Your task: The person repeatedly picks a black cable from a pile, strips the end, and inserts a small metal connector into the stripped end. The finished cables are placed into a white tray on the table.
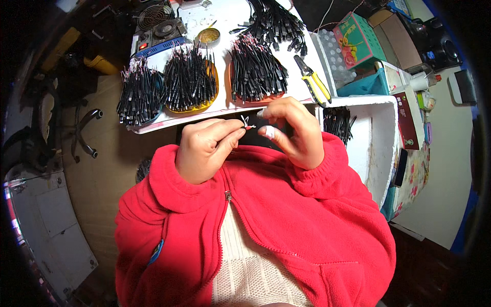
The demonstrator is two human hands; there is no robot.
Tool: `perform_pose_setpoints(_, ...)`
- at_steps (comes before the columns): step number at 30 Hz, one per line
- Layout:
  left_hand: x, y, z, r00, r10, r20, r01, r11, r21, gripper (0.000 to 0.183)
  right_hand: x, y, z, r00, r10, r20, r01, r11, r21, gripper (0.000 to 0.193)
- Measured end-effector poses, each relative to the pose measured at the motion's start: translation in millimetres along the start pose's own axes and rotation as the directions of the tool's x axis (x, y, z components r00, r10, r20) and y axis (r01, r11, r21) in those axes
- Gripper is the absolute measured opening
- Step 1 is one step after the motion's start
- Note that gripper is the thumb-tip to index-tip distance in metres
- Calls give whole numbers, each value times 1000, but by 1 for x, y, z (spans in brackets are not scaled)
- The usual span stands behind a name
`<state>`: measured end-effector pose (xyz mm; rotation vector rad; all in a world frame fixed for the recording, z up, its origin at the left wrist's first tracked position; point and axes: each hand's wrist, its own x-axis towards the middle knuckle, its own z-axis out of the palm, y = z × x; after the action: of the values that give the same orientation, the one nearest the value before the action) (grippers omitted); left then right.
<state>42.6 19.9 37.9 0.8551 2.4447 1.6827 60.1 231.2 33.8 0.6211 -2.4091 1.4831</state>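
Observation:
Near the front edge of the table, my left hand (205, 148) pinches a black cable between thumb and fingers. Its stripped end, with thin red and white wires (248, 125), sticks out to the right; the rest of the cable is hidden by the hand. Just right of these wires, my right hand (300, 134) is held with thumb and fingers apart and nothing between them. White tape wraps its thumb and a fingertip. Beyond my hands stand three bundles of short black cables, a left bundle (140, 94), a middle bundle (189, 79) and a right bundle (257, 71), wire ends up.
Yellow-handled wire strippers (316, 86) lie at the table's right side. A loose cable pile (273, 25), a round tin (208, 36) and a blue device with a fan (161, 38) sit farther back. A white foam box (376, 148) holding more cables stands to the right.

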Motion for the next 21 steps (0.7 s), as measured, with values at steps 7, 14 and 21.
perform_pose_setpoints(7, 1, 1, 4, 997, -79, 13, 80, 991, -112, 12, 9, 3, 4, 922, -384, 48, 377, 866, -328, 26)
perform_pose_setpoints(14, -3, 1, 18, 910, 414, -7, -345, 769, 538, 13, -5, 11, 16, 679, 559, 476, -694, 277, 664, 13)
perform_pose_setpoints(21, -9, -2, 11, 995, -55, -84, 48, 996, -80, 8, -3, 4, 6, 997, 62, 49, -68, 988, 138, 21)
